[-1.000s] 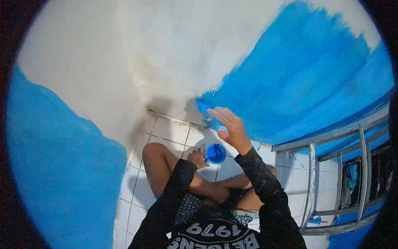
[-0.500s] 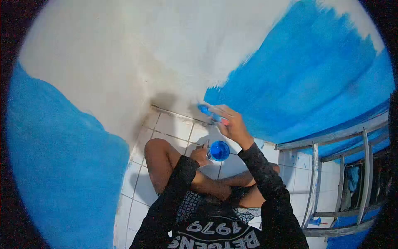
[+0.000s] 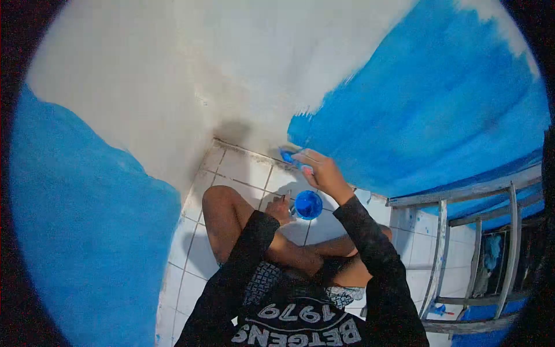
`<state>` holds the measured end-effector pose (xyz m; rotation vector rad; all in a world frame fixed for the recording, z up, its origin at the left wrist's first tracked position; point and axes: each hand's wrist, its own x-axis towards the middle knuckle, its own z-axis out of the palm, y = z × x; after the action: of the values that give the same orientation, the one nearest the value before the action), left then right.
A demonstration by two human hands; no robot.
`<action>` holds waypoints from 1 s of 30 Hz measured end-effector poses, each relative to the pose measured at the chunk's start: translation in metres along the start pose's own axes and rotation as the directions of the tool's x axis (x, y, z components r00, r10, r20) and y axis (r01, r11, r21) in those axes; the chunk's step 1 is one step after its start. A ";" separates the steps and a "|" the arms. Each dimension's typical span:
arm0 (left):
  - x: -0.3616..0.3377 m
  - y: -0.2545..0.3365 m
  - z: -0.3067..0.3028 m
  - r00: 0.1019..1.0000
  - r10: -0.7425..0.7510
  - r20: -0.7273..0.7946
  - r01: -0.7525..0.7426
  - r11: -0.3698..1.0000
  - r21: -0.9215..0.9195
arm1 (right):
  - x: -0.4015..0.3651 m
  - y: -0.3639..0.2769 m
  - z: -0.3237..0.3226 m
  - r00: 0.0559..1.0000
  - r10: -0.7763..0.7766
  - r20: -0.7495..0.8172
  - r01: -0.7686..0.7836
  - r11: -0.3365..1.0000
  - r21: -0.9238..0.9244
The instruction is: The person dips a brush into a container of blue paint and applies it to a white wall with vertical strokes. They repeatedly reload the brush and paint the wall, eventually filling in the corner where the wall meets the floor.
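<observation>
My right hand (image 3: 324,172) is closed round a paintbrush (image 3: 287,155) whose head is coated in blue. The brush is low at the wall, by the lower left edge of the blue painted area (image 3: 428,110). Below it, a cup of blue paint (image 3: 309,205) stands upright over the tiles in front of my crossed legs. My left hand (image 3: 280,209) grips the cup at its left side, with one finger pointing up along it.
Unpainted white wall (image 3: 248,63) fills the corner ahead, and blue paint (image 3: 92,214) covers the lower left wall. White floor tiles (image 3: 237,168) lie beneath me. A wooden ladder (image 3: 440,248) stands at the right, with a blue-stained tool (image 3: 442,310) near its foot.
The brush has moved slightly down and right along the base of the wall with my right hand. My left hand stays at the cup; the view has shifted a little.
</observation>
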<state>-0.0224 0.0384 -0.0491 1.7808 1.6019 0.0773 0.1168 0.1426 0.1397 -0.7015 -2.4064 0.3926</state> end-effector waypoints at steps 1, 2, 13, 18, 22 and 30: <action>0.001 0.000 0.002 1.000 0.000 0.008 0.000 1.000 0.007 | -0.002 0.019 0.012 0.998 -0.056 0.030 0.059 0.994 -0.090; 0.003 -0.001 0.003 1.000 0.002 0.003 -0.002 1.000 0.013 | 0.001 0.025 0.016 0.992 -0.110 0.066 0.120 0.977 -0.176; 0.000 -0.002 0.007 0.998 -0.025 -0.057 0.029 0.997 0.078 | -0.006 -0.002 0.011 0.997 -0.081 0.021 0.079 0.996 0.049; -0.001 -0.001 0.005 0.999 -0.040 -0.021 0.042 0.992 0.121 | 0.012 0.013 0.003 0.983 -0.038 -0.182 0.036 0.999 -0.014; 0.026 -0.023 0.037 0.998 -0.030 -0.056 0.034 0.997 0.068 | 0.010 -0.019 0.002 0.962 -0.141 -0.235 0.111 0.984 -0.138; -0.003 0.000 0.001 0.998 -0.050 0.030 0.047 0.994 0.096 | -0.036 0.038 0.068 0.993 -0.083 0.083 0.097 0.978 -0.184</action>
<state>-0.0226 0.0348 -0.0487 1.8046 1.6491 -0.0508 0.1141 0.1458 0.0545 -0.6667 -2.5590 0.1576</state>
